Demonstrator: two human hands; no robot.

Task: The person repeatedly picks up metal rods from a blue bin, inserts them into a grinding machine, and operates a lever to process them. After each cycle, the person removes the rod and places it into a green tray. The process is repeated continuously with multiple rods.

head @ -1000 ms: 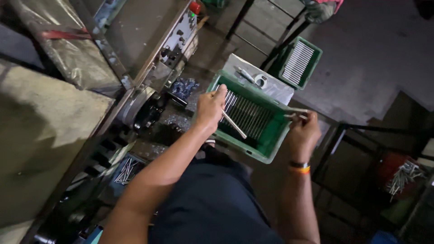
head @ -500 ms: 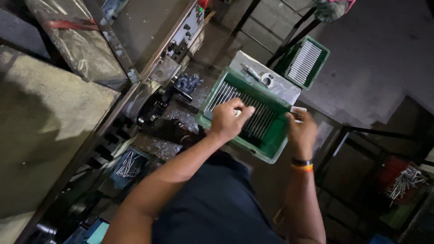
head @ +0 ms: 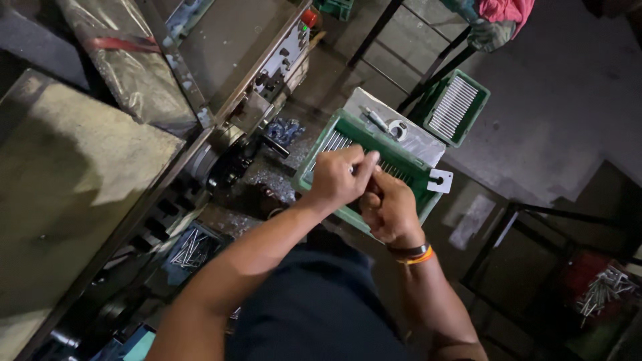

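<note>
Over a green crate (head: 422, 175) filled with thin metal rods (head: 329, 144), my two hands meet. My left hand (head: 340, 179) is closed, its fingertips pinching a short metal rod above the crate. Pressed against it from the right is my right hand (head: 390, 208), fingers curled; what it holds is hidden by the left hand. That wrist carries an orange and black band (head: 416, 254). A small white plate with a hole (head: 441, 180) sits at the crate's right rim, apart from both hands.
A lathe-like machine (head: 254, 100) with a control panel runs along the left. A grey tray with tools (head: 394, 124) lies behind the crate, a second green crate of rods (head: 458, 107) beyond it. Loose rods fill a low bin (head: 190, 247); metal pieces lie at far right (head: 605, 287).
My left hand drew back from the rods in the crate and joined my right hand. The right hand moved left off the white plate, which now sits at the crate's rim.
</note>
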